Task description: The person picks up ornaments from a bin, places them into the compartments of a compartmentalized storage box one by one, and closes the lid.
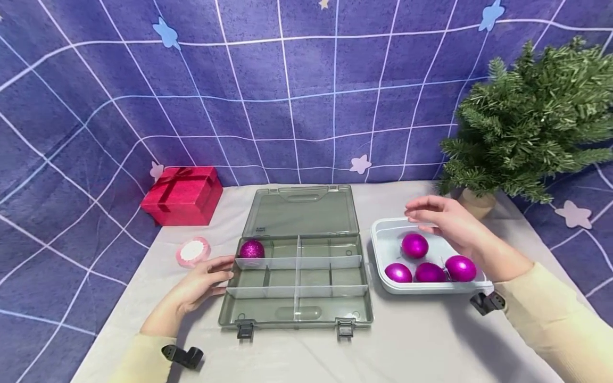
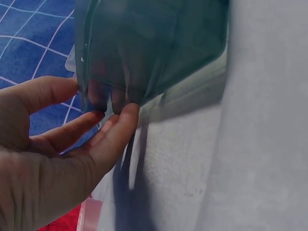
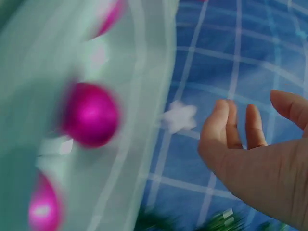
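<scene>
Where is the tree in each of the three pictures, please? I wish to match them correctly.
Head: the tree fills the upper right, beyond the right hand.
Left wrist: the tree is not in this picture.
Right wrist: only blurred green needles show along the bottom edge, from near the centre towards the right.
Shared landmark: the blue cloth with pale grid lines, visible in all three views.

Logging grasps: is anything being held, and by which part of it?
Nothing appears gripped: the left hand only touches the left side of the compartment box with its fingers, and the right hand, by the white tray, is empty.
</scene>
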